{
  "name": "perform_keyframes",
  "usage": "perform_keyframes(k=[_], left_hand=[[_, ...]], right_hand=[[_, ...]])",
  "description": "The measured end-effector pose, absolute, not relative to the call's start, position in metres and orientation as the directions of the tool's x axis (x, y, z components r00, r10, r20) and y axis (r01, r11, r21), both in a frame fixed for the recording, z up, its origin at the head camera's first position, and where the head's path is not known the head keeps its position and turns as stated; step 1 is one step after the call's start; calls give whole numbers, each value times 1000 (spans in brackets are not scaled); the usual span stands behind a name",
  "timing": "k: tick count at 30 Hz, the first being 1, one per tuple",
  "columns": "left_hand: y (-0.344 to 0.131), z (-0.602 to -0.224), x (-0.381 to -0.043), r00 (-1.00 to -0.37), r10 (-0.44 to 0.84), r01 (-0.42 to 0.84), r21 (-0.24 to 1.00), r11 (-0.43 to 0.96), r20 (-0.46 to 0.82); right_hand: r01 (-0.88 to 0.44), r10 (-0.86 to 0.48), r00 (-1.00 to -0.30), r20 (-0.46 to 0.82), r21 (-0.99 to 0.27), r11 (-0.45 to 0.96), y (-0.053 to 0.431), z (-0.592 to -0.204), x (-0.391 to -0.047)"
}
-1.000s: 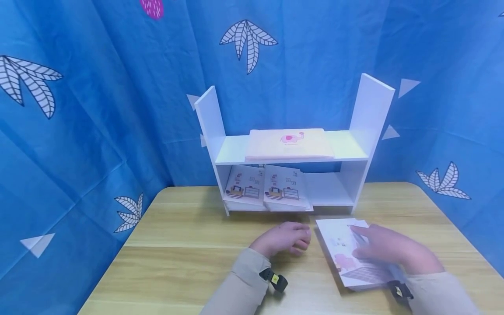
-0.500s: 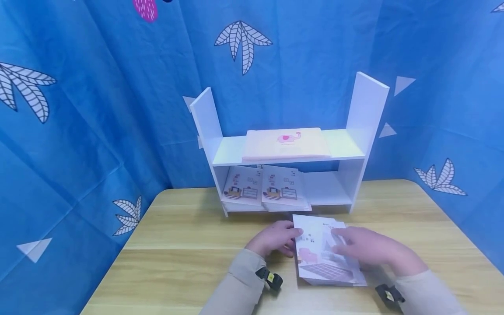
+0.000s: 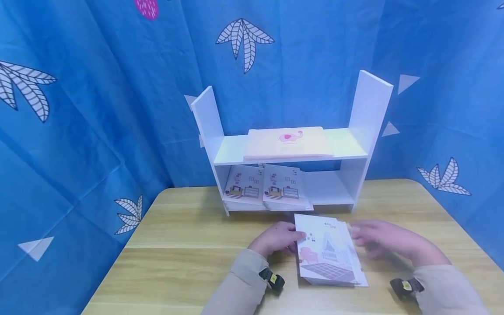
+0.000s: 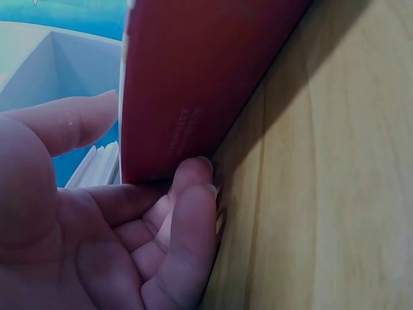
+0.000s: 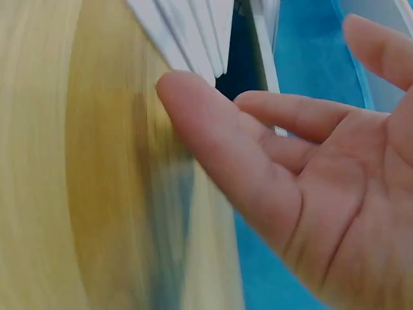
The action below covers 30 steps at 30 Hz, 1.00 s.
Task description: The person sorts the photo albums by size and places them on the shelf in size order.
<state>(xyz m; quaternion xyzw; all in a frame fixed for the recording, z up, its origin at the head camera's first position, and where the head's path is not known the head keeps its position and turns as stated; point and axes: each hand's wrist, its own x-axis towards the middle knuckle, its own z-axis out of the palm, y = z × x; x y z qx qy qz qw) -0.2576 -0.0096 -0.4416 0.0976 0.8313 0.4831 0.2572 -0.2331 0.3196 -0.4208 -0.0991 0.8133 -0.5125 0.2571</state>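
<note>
A fanned stack of white booklets (image 3: 328,251) with a pink and grey drawing on top lies on the table in front of the shelf. My left hand (image 3: 277,238) grips its left edge, the thumb over the top cover and the fingers underneath. In the left wrist view, the dark red back cover (image 4: 193,84) leans up from the wood at that edge, against the fingers (image 4: 193,219). Just off the stack's right side is my right hand (image 3: 387,240), holding nothing. Its fingers (image 5: 213,129) are loosely extended in the right wrist view, near the booklets' layered edges (image 5: 193,32).
Behind the stack stands a white two-tier shelf (image 3: 372,118). Two piles of similar booklets, a left pile (image 3: 244,186) and a right pile (image 3: 285,186), lean on its lower tier. Pale pink elephant booklets (image 3: 289,144) lie on the upper tier. A blue curtain (image 3: 118,87) surrounds the table.
The booklet stack has slid left from the right hand's side to the left hand, which now grips its edge. My right hand has come off the stack to the right.
</note>
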Motion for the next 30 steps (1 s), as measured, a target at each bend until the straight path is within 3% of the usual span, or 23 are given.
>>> perform_keyframes(k=[8,19,24,30], left_hand=[[-10,-440,-256,-853,402,-93,854,512,-334],[-4,-441,-253,-835,449,-146,915,376,-318],[-3,-441,-252,-813,482,-223,939,262,-327],[-2,-447,-252,-728,620,-271,953,133,-293]], right_hand=[[166,-490,-827,-275,-953,254,323,-426,-232],[259,-537,-818,-205,-965,-27,329,-443,-234],[248,-474,-852,-223,-969,9,324,-441,-233],[246,-373,-886,-277,-960,130,312,-437,-229]])
